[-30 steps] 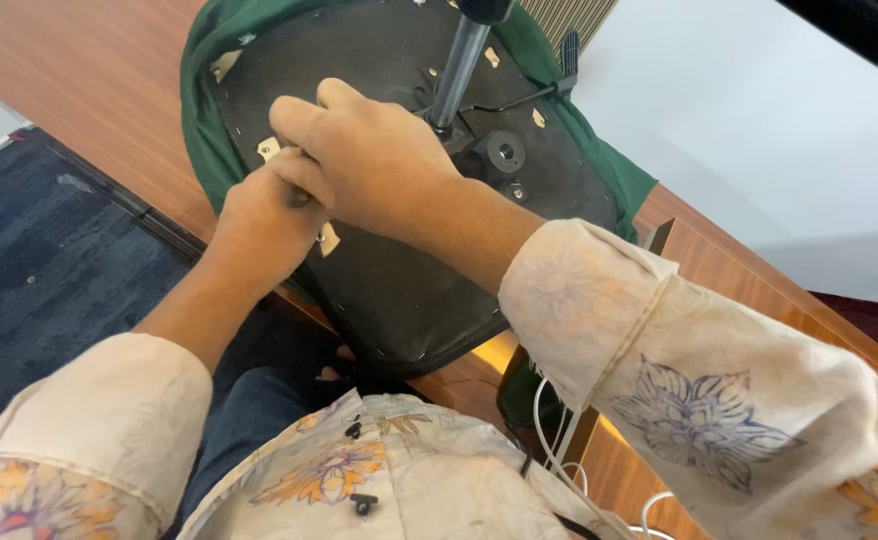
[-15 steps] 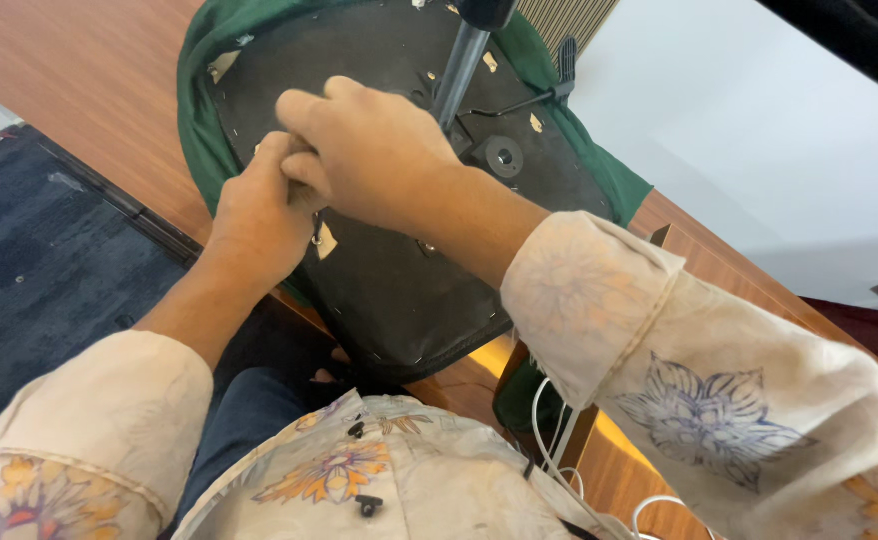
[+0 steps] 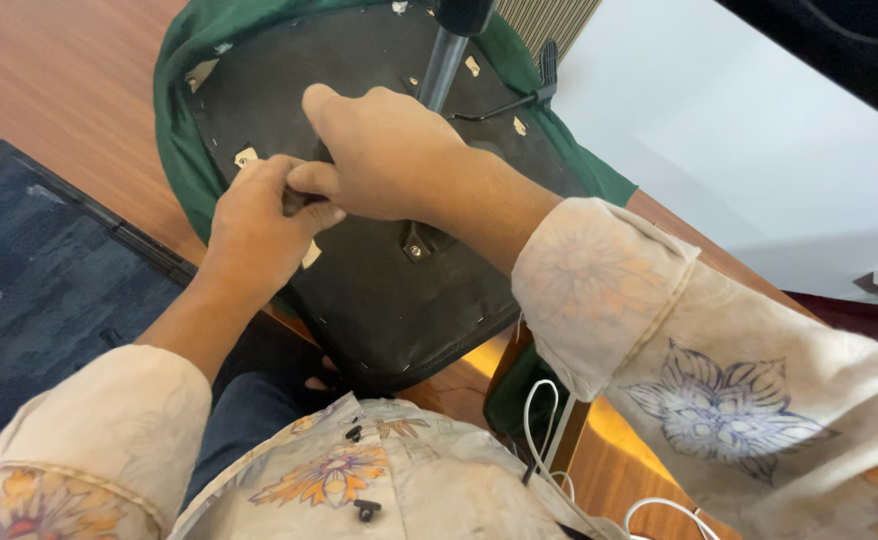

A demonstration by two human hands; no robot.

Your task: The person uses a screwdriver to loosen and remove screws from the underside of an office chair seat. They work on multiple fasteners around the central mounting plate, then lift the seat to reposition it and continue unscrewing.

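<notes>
On the brown wooden tabletop (image 3: 69, 90) in front of me lies an upturned chair seat, its black board underside (image 3: 379, 280) facing up and its green fabric cover (image 3: 174, 120) wrapped around the rim. Both of my hands meet over the left half of that board. My left hand (image 3: 259, 230) rests on the black surface with its fingers curled in tight, and something small and dark is pinched between thumb and forefinger; what it is I cannot tell, because my other hand covers most of it. My right hand (image 3: 389, 160) crosses over from the right, its fingers bent down and closed against the same spot, touching my left thumb. Whether it grips the dark piece or only presses on it is hidden from me.

Just beside my left knuckles, small pale tabs (image 3: 245, 156) sit stuck along the edge of the board. Below my right wrist a little metal bracket with a screw (image 3: 416, 245) is fixed to the black surface. Beyond my right hand a grey metal column (image 3: 443, 60) rises from the seat, and a thin black lever (image 3: 519, 95) runs out toward the green rim. White cables (image 3: 539, 430) hang near my cream floral shirt (image 3: 379, 480), and dark blue carpet (image 3: 39, 290) lies to my left.
</notes>
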